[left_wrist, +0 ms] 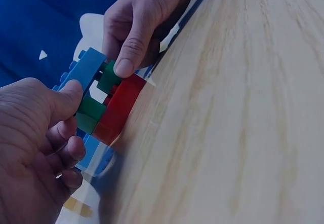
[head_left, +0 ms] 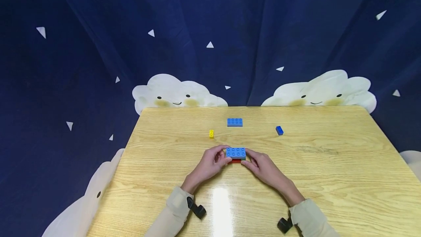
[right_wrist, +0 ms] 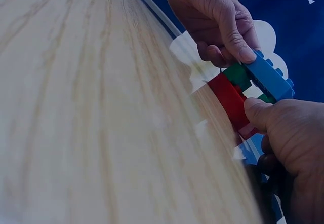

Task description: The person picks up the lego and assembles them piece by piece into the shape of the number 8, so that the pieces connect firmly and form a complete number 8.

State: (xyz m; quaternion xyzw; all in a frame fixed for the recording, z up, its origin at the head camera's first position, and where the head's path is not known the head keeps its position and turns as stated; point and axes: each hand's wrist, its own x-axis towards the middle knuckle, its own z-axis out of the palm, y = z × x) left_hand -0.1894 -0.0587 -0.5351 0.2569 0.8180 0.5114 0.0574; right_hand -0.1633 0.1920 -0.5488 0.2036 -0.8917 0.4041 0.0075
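Observation:
A small stack of toy building bricks stands on the wooden table between my hands. At the bottom is a red brick (left_wrist: 120, 110). Two green bricks (left_wrist: 90, 113) sit apart on it, with an open space between them. Across the top lies a light blue eight-stud brick (head_left: 235, 151); whether it is fully seated cannot be told. My left hand (head_left: 210, 162) pinches the blue brick's left end, thumb on its near side. From the other end, my right hand (head_left: 263, 167) grips the stack, its thumb against the right green brick and the red one. The far-side fingers are partly hidden.
Farther back on the table (head_left: 329, 178) lie another light blue eight-stud brick (head_left: 235, 122), a small yellow brick (head_left: 211, 134) and a small dark blue brick (head_left: 279, 130). A dark blue curtain (head_left: 197, 17) with white clouds hangs behind the far edge.

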